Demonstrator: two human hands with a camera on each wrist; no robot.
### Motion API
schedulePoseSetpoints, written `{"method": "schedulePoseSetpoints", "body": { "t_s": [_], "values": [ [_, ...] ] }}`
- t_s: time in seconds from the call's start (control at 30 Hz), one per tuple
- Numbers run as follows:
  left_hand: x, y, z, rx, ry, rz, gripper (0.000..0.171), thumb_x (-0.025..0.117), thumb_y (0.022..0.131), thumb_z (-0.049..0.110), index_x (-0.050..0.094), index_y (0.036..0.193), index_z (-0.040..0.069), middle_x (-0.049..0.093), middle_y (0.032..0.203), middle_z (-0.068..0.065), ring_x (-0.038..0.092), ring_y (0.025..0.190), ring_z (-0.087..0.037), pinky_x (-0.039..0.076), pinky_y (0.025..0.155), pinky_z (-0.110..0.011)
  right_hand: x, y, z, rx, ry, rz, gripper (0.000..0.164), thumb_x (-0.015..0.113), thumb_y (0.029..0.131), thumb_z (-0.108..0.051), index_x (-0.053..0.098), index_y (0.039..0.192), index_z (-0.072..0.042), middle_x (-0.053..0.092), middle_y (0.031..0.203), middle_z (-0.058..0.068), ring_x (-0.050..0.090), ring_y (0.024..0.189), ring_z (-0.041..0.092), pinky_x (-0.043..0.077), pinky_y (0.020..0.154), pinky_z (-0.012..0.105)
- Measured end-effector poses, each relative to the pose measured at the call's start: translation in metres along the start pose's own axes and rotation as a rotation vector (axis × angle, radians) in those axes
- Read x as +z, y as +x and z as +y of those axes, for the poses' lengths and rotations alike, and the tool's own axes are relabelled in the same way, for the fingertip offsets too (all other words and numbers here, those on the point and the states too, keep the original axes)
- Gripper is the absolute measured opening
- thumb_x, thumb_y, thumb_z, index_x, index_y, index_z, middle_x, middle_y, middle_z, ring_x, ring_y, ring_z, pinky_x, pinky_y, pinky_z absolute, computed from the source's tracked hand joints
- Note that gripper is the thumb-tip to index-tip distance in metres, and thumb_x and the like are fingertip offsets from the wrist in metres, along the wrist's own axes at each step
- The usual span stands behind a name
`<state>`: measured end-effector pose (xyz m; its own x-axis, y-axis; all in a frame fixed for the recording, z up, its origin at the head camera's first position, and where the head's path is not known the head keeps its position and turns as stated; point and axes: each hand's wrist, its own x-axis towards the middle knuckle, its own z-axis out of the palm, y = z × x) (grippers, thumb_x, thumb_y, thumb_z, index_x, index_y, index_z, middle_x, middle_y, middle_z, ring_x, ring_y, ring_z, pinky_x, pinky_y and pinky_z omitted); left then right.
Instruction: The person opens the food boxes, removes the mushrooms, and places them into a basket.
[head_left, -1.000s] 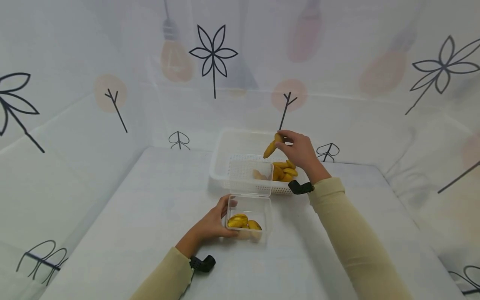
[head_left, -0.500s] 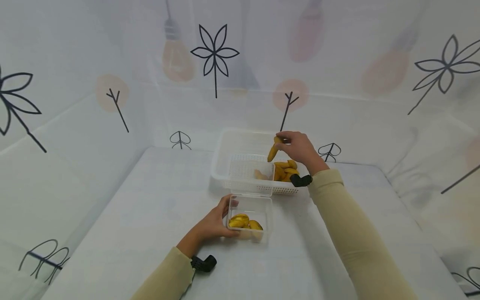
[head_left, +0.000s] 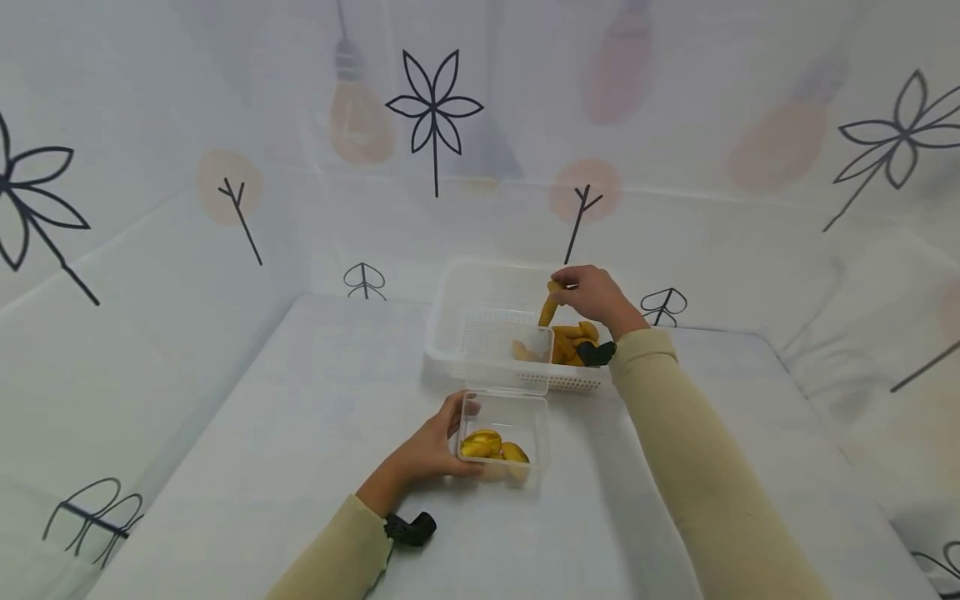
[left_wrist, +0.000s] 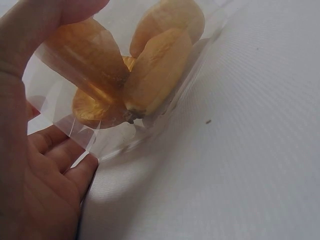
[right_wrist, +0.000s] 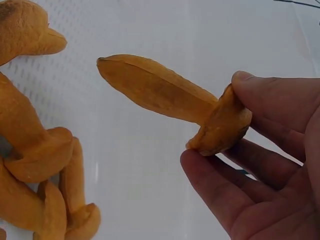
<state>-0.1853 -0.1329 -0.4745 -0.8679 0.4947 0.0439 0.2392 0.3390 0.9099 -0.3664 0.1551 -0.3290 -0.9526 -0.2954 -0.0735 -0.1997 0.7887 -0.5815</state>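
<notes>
My right hand (head_left: pixel 596 293) pinches a yellow-orange mushroom (right_wrist: pixel 155 87) by its cap, thumb on one side and fingers on the other. Held above the white basket (head_left: pixel 441 337), its stem points down in the head view. More mushrooms (right_wrist: pixel 37 155) lie heaped at the basket's right side. Nearer to me, my left hand (head_left: pixel 435 446) grips the left side of a clear hinged plastic box (head_left: pixel 542 421), thumb at the front. Inside are several glossy yellow, elongated pieces (left_wrist: pixel 157 70); one shows a dark tip, and their kind is unclear through the plastic.
The box's raised clear lid (head_left: pixel 498 379) stands in front of the basket, and a pale piece shows through it. Both containers are on a white-covered table (head_left: pixel 315 467). Printed white sheeting (head_left: pixel 495 217) rises behind the basket.
The mushroom in my right hand has turned from slanting to nearly upright, and that hand has dipped slightly. My left hand keeps its hold on the box. The whole view has shifted slightly.
</notes>
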Motion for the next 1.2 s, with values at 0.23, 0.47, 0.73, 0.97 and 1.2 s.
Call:
{"method": "schedulePoseSetpoints", "body": {
  "t_s": [0.23,0.47,0.73,0.97,1.2],
  "values": [
    [0.0,0.0,-0.001,0.007,0.023,-0.001,0.107,0.087,0.069,0.029,0.018,0.15,0.016,0.032,0.154,-0.01,0.03,0.146,-0.024,0.027,0.117,-0.044,0.005,0.009,0.007,0.01,-0.024,-0.039,0.048,0.058,0.096,-0.027,0.051,0.139,-0.008,0.055,0.137,0.016,0.054,0.121,0.034,0.04,0.108,0.054],
    [-0.001,0.002,-0.002,0.005,0.026,-0.008,0.109,0.087,0.068,0.029,0.017,0.15,0.015,0.03,0.156,-0.01,0.029,0.146,-0.021,0.027,0.117,-0.042,0.009,0.016,0.011,0.035,-0.011,-0.067,0.048,0.059,0.094,-0.026,0.052,0.138,-0.008,0.056,0.135,0.016,0.055,0.119,0.034,0.041,0.106,0.054],
    [-0.001,0.001,-0.002,-0.004,0.015,-0.004,0.108,0.088,0.068,0.027,0.019,0.15,0.018,0.033,0.154,-0.009,0.029,0.146,-0.021,0.026,0.118,-0.042,0.016,0.02,0.012,0.036,-0.016,-0.109,0.046,0.056,0.094,-0.021,0.052,0.137,-0.006,0.055,0.135,0.018,0.051,0.124,0.035,0.04,0.108,0.053],
    [-0.003,-0.003,0.015,-0.022,0.019,-0.019,0.106,0.086,0.07,0.023,0.018,0.15,0.011,0.031,0.155,-0.014,0.028,0.147,-0.024,0.026,0.118,-0.042,0.022,0.018,0.012,0.091,0.012,-0.146,0.045,0.06,0.092,-0.021,0.053,0.134,-0.008,0.054,0.136,0.019,0.05,0.124,0.035,0.037,0.11,0.054],
    [0.0,0.001,0.001,-0.027,0.017,-0.018,0.109,0.087,0.069,0.018,0.016,0.151,0.011,0.028,0.156,-0.014,0.026,0.148,-0.023,0.024,0.118,-0.043,0.027,0.019,0.012,0.134,0.026,-0.208,0.048,0.062,0.091,-0.024,0.05,0.135,-0.01,0.048,0.143,0.019,0.049,0.126,0.036,0.041,0.108,0.053]
  ]
}}
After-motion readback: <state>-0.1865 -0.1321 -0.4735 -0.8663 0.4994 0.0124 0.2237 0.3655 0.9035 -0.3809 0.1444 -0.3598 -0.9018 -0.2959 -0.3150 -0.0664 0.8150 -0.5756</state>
